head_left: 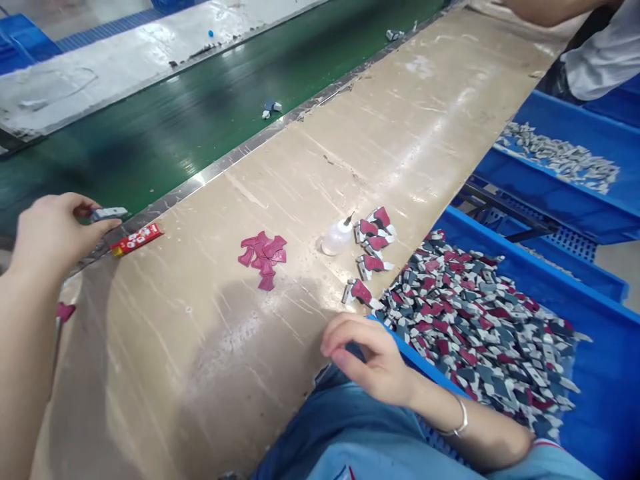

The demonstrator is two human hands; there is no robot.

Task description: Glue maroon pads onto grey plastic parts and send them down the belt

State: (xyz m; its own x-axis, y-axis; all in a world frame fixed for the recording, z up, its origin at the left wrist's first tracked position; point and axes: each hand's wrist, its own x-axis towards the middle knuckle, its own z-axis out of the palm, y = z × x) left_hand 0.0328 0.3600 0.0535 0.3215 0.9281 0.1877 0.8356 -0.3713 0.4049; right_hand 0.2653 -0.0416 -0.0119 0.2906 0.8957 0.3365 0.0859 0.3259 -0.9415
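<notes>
At the left, over the metal edge of the green conveyor belt, my left hand [53, 230] pinches a small grey-and-white plastic part [109, 213] between thumb and fingers. My right hand [373, 357] hovers at the table's near edge, its fingers curled in towards the thumb with nothing visible in them. Beyond it, several assembled parts with maroon faces [369, 263] lie beside a clear needle-tipped bottle [337, 237]. Loose maroon pieces [263, 255] form a small pile mid-table. Just below my left hand is a red packet [137, 239].
A blue bin [595, 373] at the right holds many maroon, grey and white parts. Another blue bin [550, 170] with pale parts stands behind it. Two-tone parts [271, 109] lie on the green belt [210, 113]. Another person's arm [545, 10] reaches in at top right.
</notes>
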